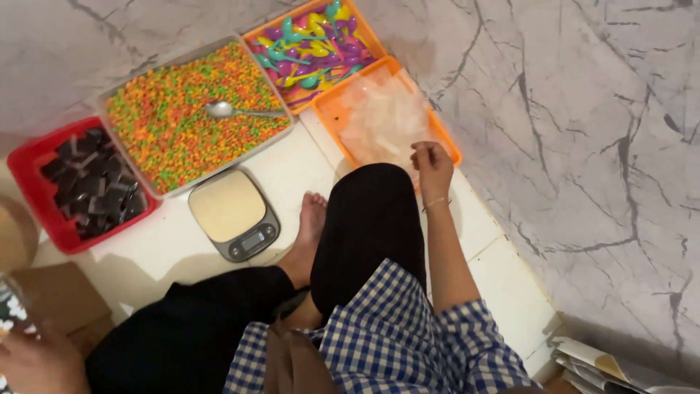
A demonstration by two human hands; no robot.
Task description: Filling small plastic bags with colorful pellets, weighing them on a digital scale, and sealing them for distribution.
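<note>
My right hand (pixel 432 166) reaches forward over my bent knee to the near edge of an orange tray (pixel 329 109). The tray holds a pile of clear plastic bags (pixel 383 117), and my fingers are pinched on the edge of one. My left hand (pixel 40 362) sits low at the bottom left corner, partly cut off by the frame. It is next to a dark patterned packet (pixel 10 306); whether it grips the packet is unclear.
A metal tray of small multicoloured candies (pixel 182 109) with a metal spoon (pixel 222 109) lies ahead. Beside it are a red tray of dark packets (pixel 87 182), an orange tray of coloured plastic spoons (pixel 313 47), a small kitchen scale (pixel 233 213), a cardboard box (pixel 62 295) and papers (pixel 605 365).
</note>
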